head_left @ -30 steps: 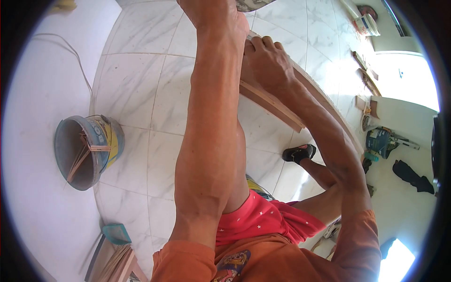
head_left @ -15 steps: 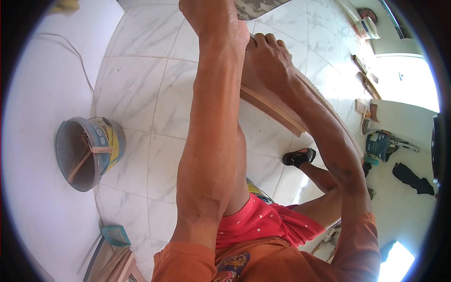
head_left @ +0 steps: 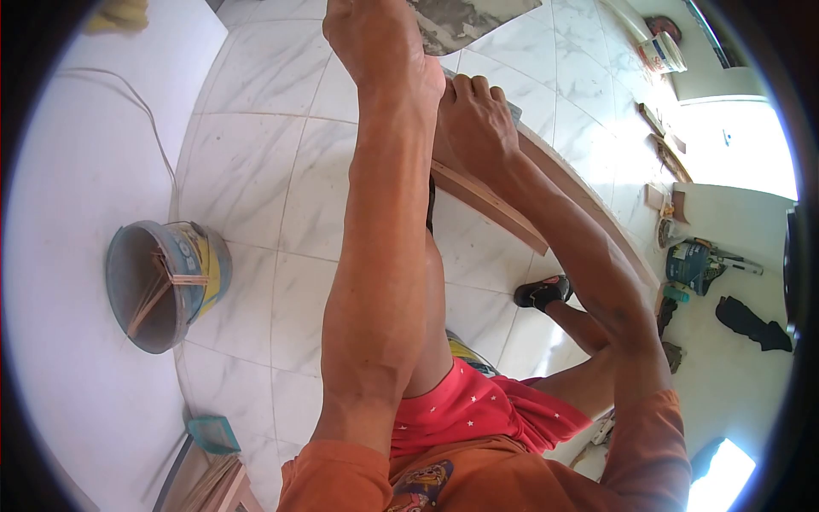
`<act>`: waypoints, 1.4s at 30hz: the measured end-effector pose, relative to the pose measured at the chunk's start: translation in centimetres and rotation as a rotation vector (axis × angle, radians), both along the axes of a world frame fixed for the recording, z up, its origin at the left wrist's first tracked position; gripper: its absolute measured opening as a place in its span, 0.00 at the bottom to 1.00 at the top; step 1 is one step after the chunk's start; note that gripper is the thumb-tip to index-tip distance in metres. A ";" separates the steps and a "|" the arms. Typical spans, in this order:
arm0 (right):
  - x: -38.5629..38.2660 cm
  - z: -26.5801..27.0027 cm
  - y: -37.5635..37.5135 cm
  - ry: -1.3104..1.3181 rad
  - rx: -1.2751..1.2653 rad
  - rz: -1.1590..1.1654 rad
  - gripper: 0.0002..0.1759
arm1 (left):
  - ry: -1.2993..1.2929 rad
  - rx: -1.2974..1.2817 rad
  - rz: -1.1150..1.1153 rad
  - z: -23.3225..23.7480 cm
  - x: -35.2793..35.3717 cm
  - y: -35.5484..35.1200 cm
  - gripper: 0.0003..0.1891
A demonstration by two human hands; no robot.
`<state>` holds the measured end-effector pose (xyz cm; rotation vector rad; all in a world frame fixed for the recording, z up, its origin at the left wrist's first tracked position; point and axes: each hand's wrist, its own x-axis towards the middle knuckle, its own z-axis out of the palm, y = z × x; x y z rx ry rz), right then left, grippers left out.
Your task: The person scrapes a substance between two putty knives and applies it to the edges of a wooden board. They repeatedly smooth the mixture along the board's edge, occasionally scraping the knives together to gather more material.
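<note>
My left hand [head_left: 380, 43] is at the top, its fingers cut off by the frame edge. Beside it is a flat grey plate [head_left: 478, 21] smeared with whitish paste, which follows the hand's motion. My right hand [head_left: 479, 107] is just right of the left wrist, its fingers curled. From under its knuckles sticks out the edge of a flat grey blade [head_left: 515, 113], mostly hidden by the hand. Below that hand a long wooden piece with a raised edge [head_left: 495, 206] runs down to the right, partly behind my forearm.
A bucket [head_left: 166, 286] with thin wood strips stands on the tiled floor at left. Below it are a teal scoop [head_left: 213, 434] and wooden pieces [head_left: 226, 482]. Along the right lie wood offcuts [head_left: 665, 141], a dark bucket [head_left: 689, 264] and a black cloth [head_left: 752, 322]. A white bucket [head_left: 661, 53] is farther back.
Both hands have come slightly toward me. The smeared plate has moved with my left hand and shows more. The grey blade edge now shows beside my right hand.
</note>
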<state>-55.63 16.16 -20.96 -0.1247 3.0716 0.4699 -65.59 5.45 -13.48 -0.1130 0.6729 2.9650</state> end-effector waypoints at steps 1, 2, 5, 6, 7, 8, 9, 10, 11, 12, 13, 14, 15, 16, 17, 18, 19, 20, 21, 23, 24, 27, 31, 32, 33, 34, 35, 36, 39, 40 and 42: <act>-0.3 -0.8 -0.1 0.021 -0.011 -0.006 0.26 | 0.021 -0.006 0.002 -0.3 0.0 0.1 0.16; -0.4 -1.3 0.0 0.043 -0.023 -0.013 0.26 | 0.025 -0.012 0.003 -0.5 0.1 0.2 0.16; 0.3 -0.4 -0.1 0.003 -0.085 0.056 0.26 | 0.027 -0.037 0.017 -0.8 -0.1 0.0 0.16; 0.1 0.2 0.0 0.008 -0.073 0.061 0.25 | 0.019 -0.049 0.017 -0.7 -0.2 -0.2 0.16; 0.0 0.8 0.2 0.013 -0.060 0.063 0.25 | 0.012 -0.061 0.016 -0.6 -0.1 -0.3 0.16; -0.2 1.2 0.5 0.020 -0.045 0.065 0.25 | -0.018 -0.061 0.015 -0.4 0.1 -0.1 0.16; -0.3 1.0 0.6 0.040 -0.037 0.049 0.24 | -0.046 -0.062 0.012 0.6 0.6 -0.1 0.15; -0.8 0.4 0.7 0.061 -0.030 0.034 0.24 | -0.074 -0.063 0.012 1.2 0.8 -0.1 0.15; -1.0 0.0 0.5 0.082 -0.023 0.020 0.24 | -0.058 -0.061 0.009 0.9 0.5 0.0 0.15; -1.0 -0.5 0.1 0.061 -0.023 0.018 0.24 | -0.043 -0.059 0.008 0.4 0.3 0.1 0.15; -0.9 -1.0 -0.4 0.041 -0.023 0.017 0.24 | -0.028 -0.057 0.007 0.0 0.1 0.1 0.15; -0.7 -1.3 -0.7 0.021 -0.023 0.015 0.24 | -0.025 -0.057 0.008 -0.4 0.0 0.3 0.15; -0.3 -1.2 -0.8 0.010 0.013 0.046 0.24 | -0.023 -0.057 0.009 -0.4 0.0 0.2 0.15; 0.1 -1.1 -0.9 -0.002 0.049 0.080 0.25 | -0.022 -0.056 0.013 -0.4 -0.1 0.1 0.15; 0.6 -0.9 -0.9 -0.015 0.086 0.113 0.25 | -0.014 -0.059 0.013 -0.4 -0.2 -0.1 0.15; 0.9 -0.6 -0.8 0.002 0.045 0.109 0.27 | -0.006 -0.062 0.011 -0.5 -0.3 -0.4 0.15; 1.2 -0.3 -0.6 0.020 0.005 0.103 0.28 | 0.003 -0.065 0.007 -0.4 -0.2 -0.5 0.15; 1.5 0.0 -0.5 0.039 -0.034 0.096 0.29 | -0.030 -0.060 0.016 -0.3 -0.1 -0.4 0.14; 1.4 0.0 -0.4 0.052 -0.019 0.066 0.30 | -0.063 -0.055 0.025 0.1 0.1 -0.5 0.13; 0.7 -0.4 0.1 0.084 0.009 0.007 0.31 | -0.098 -0.063 0.036 0.5 0.2 -0.7 0.13; 0.5 -1.0 0.1 0.079 0.022 0.003 0.31 | -0.102 -0.074 0.038 0.0 0.3 -0.9 0.15; 0.9 -2.6 0.0 0.069 0.060 0.043 0.30 | -0.075 -0.074 0.048 0.3 1.1 -1.6 0.17; 3.8 1.0 0.8 -0.006 -0.094 0.104 0.22 | -0.064 -0.093 0.095 0.0 1.4 -3.2 0.17; 4.9 2.4 1.3 0.024 -0.195 0.093 0.19 | -0.068 -0.133 0.115 -0.3 1.5 -3.4 0.17; 5.7 3.8 1.7 0.055 -0.299 0.087 0.17 | -0.071 -0.174 0.139 -0.9 1.6 -3.7 0.17; 6.3 6.3 1.6 0.020 -0.445 -0.094 0.15 | -0.074 -0.220 0.165 -1.5 1.9 -4.0 0.17; 7.0 9.3 1.4 -0.015 -0.594 -0.282 0.14 | -0.077 -0.222 0.186 -2.1 2.5 -4.5 0.15; 8.2 11.4 1.8 -0.051 -0.748 -0.478 0.13 | -0.078 -0.229 0.200 -2.8 3.3 -4.9 0.14; 12.9 12.7 4.5 0.047 -1.366 -0.500 0.16 | -0.086 -0.295 0.182 -2.6 6.1 -6.0 0.12; 14.4 12.9 5.0 0.035 -1.567 -0.538 0.15 | -0.095 -0.332 0.162 -2.1 7.3 -6.2 0.12; 16.5 13.3 5.3 0.006 -1.963 -0.608 0.14 | -0.057 -0.421 0.109 -0.7 9.3 -7.0 0.14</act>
